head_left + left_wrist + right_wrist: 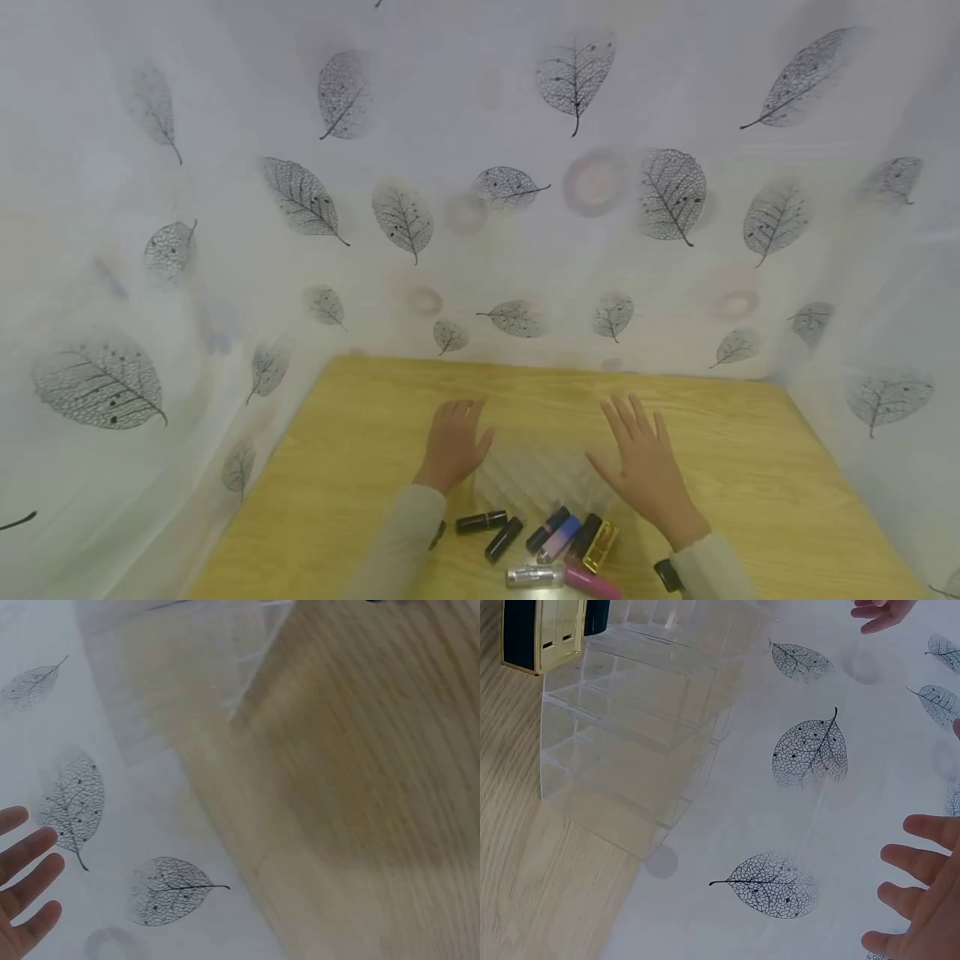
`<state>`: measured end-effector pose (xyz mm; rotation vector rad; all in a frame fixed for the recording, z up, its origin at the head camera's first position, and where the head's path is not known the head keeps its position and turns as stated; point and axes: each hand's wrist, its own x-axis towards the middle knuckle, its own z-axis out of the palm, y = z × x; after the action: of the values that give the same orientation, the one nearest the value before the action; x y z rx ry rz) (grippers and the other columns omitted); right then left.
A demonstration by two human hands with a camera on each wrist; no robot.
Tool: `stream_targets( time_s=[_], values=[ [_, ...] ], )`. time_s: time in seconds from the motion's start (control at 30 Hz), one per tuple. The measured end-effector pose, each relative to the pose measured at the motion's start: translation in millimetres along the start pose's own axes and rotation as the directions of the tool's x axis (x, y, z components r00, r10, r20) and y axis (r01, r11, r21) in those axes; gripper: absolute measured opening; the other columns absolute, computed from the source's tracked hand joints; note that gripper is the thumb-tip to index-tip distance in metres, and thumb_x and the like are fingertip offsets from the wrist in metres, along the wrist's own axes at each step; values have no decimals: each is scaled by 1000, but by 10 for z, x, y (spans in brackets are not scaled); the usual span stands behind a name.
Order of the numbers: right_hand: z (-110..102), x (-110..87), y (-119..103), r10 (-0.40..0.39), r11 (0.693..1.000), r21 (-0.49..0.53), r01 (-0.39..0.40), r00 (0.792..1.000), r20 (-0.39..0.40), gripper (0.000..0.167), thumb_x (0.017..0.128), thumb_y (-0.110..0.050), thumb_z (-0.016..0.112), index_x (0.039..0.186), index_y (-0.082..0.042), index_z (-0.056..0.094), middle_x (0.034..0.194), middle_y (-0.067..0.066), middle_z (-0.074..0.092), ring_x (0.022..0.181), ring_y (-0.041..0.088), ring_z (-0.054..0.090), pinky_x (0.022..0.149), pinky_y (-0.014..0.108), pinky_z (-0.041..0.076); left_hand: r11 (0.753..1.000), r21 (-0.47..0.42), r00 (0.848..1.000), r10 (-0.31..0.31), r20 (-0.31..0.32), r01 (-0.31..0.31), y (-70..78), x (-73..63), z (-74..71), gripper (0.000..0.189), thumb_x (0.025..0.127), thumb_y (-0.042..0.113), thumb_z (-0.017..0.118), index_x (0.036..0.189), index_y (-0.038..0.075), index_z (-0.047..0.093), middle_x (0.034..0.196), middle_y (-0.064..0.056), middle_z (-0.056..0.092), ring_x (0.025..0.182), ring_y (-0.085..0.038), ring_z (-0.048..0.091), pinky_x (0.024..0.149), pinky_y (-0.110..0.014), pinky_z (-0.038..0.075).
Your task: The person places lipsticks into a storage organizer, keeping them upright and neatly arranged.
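Observation:
Between my two hands stands a clear plastic organizer (528, 479) with slanted compartments, also large in the right wrist view. My left hand (452, 446) is held at its left side, fingers extended and holding nothing. On the other side my right hand (643, 471) has its fingers spread, and nothing is in it. In front of the organizer lie several lipstick tubes: a black tube (482, 522), another black tube (503, 540), a blue-and-pink tube (559, 537), a gold tube (602, 547), a silver tube (535, 576) and a pink tube (592, 582).
The wooden table (375, 417) carries everything. A pale curtain (480, 258) printed with grey leaves encloses its back and both sides. A black object (667, 575) shows beside the right sleeve.

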<state>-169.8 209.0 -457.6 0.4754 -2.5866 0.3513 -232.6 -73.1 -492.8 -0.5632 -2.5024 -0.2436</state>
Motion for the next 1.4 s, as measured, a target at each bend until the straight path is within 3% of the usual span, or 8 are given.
stream_targets(
  time_s=[0.27,0.43,0.53,0.67,0.8,0.9,1.13,1.4],
  values=[
    [-45,-203,-81,-84,996,19,86,993,-85,55,88,-41,54,125,-1,53,132,19,52,129,43,38,113,56,16,1000,-27,997,-7,81,10,-50,-110,144,40,84,31,64,116,7,62,101,-9,68,96,-25,63,92,-41,47],
    [-13,-406,-144,-147,988,22,152,978,-145,58,95,-51,36,113,-2,61,117,14,62,116,38,50,118,42,12,1000,15,998,12,65,-13,-77,-168,285,39,83,32,64,113,8,63,98,-7,68,92,-23,64,86,-39,49],
    [52,-534,-156,-188,981,11,193,967,-172,64,96,-55,27,104,-4,65,107,11,66,106,33,57,115,39,19,999,35,998,18,52,-20,-78,-188,332,37,82,33,64,110,8,64,95,-6,68,89,-22,63,83,-38,49],
    [191,-682,-141,-296,955,-33,296,928,-226,61,97,-53,27,92,-7,67,92,3,67,90,24,62,88,46,42,999,38,1000,15,21,-16,-84,-214,412,35,81,33,64,107,9,64,92,-5,67,86,-21,62,80,-38,49],
    [348,-800,-119,-409,910,-62,410,861,-302,55,97,-51,31,83,-10,66,81,-3,64,77,16,60,72,40,45,999,39,1000,14,6,-14,-84,-234,495,33,81,33,63,105,10,65,90,-5,66,84,-20,61,79,-37,49],
    [424,-884,-131,-456,882,-38,470,829,-323,48,96,-48,38,81,-12,66,77,-6,61,72,11,58,69,32,45,999,50,1000,11,15,-12,-76,-239,525,32,81,33,62,104,10,65,90,-5,66,83,-20,62,79,-37,49],
    [481,-1078,-209,-461,877,66,475,873,-161,32,73,-56,67,85,-26,67,74,-19,49,67,-7,43,63,19,38,999,28,1000,-21,16,20,-28,-226,473,30,80,29,64,101,9,66,88,-6,66,82,-21,61,77,-38,49],
    [467,-1132,-199,-492,867,91,489,871,10,31,67,-48,74,85,-23,66,73,-16,53,65,-6,43,56,15,31,998,49,999,-45,24,44,-22,-195,523,26,80,29,63,97,10,66,86,-5,65,81,-21,60,80,-38,48]
  ],
)
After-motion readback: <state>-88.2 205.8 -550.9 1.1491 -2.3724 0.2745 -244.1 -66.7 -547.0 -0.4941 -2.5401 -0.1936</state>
